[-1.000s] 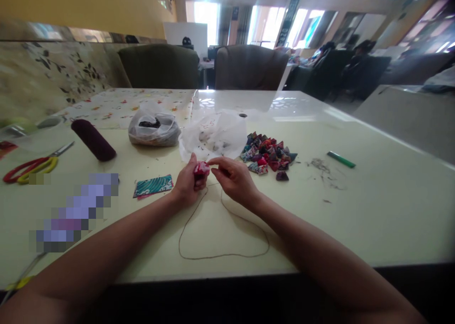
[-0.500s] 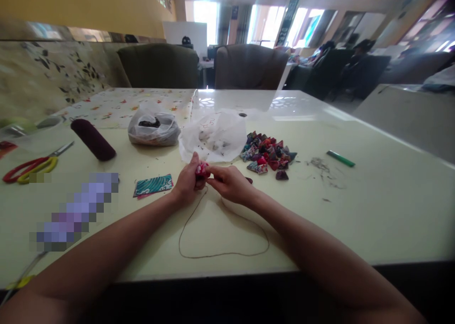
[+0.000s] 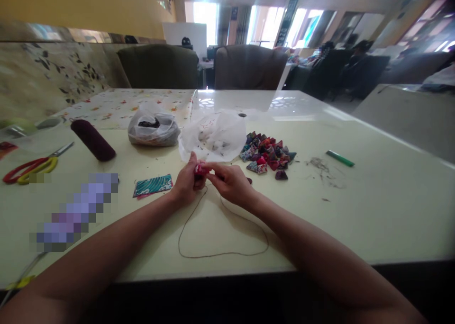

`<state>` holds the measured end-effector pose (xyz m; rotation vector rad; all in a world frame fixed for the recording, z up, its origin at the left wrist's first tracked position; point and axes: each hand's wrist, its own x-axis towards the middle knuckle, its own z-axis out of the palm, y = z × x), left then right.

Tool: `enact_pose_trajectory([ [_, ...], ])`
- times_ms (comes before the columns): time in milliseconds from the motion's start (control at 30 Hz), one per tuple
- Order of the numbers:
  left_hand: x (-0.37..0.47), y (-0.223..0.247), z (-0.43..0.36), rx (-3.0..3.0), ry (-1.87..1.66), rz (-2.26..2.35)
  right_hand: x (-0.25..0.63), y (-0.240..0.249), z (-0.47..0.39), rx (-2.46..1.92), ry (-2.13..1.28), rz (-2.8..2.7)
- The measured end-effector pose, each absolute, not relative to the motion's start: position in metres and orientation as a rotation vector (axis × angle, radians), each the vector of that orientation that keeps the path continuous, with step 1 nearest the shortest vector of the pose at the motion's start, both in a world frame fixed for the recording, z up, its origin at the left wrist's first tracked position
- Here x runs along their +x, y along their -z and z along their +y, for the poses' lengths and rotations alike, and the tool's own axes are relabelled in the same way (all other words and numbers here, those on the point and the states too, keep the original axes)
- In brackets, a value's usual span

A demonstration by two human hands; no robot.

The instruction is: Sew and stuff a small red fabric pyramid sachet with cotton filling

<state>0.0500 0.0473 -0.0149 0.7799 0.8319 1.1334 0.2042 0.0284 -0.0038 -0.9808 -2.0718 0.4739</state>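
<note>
My left hand (image 3: pixel 187 184) is closed around a small red and white patterned fabric piece (image 3: pixel 200 168), thumb pointing up. Against its right side my right hand (image 3: pixel 231 182) is pinched; whatever lies between those fingertips is too small to make out. A long brown thread (image 3: pixel 223 254) runs from near both hands and loops over the table toward me. Left of the hands lies a teal wave-patterned cloth rectangle (image 3: pixel 152 185) with a pink edge beneath it. Beyond my right hand sits a pile of small stuffed fabric triangles (image 3: pixel 268 148) in many colours.
A white plastic sheet or bag (image 3: pixel 227 130) and a filled plastic bag (image 3: pixel 152 130) stand behind the hands. To the left are a dark thread spool (image 3: pixel 93 140), scissors (image 3: pixel 37 167) and a blurred-out object (image 3: pixel 78 210). A green tube (image 3: pixel 340 158) and thread scraps (image 3: pixel 323 170) lie right.
My right fingertips have shifted very slightly at the red fabric piece, and the piece has tilted a little in my left hand. The thread loop lies almost the same.
</note>
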Motion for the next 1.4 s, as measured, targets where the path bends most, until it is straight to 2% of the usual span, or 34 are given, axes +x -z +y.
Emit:
enact_pose_trajectory([
  [167,0.049,0.016,0.047,0.834,-1.102,0.822,0.204,0.005,0.029,-1.155,-0.299,-2.322],
  [367,0.048,0.017,0.051,0.800,-1.143,0.820,0.205,-0.002,0.027,-1.063,-0.348,-2.179],
  [567,0.047,0.018,0.051,0.837,-1.083,0.859,0.203,-0.002,0.025,-1.122,-0.361,-2.411],
  [933,0.049,0.014,0.048,0.761,-1.073,0.798,0.200,-0.005,0.023,-1.228,-0.385,-2.396],
  [1133,0.050,0.018,0.048,0.895,-1.212,0.757,0.203,-0.006,0.028,-1.065,-0.596,-2.069],
  [1233,0.049,0.018,0.051,0.829,-1.193,0.764,0.204,-0.004,0.027,-1.013,-0.534,-1.998],
  [1400,0.049,0.016,0.050,0.772,-1.060,0.799,0.206,-0.004,0.026,-0.985,-0.399,-2.241],
])
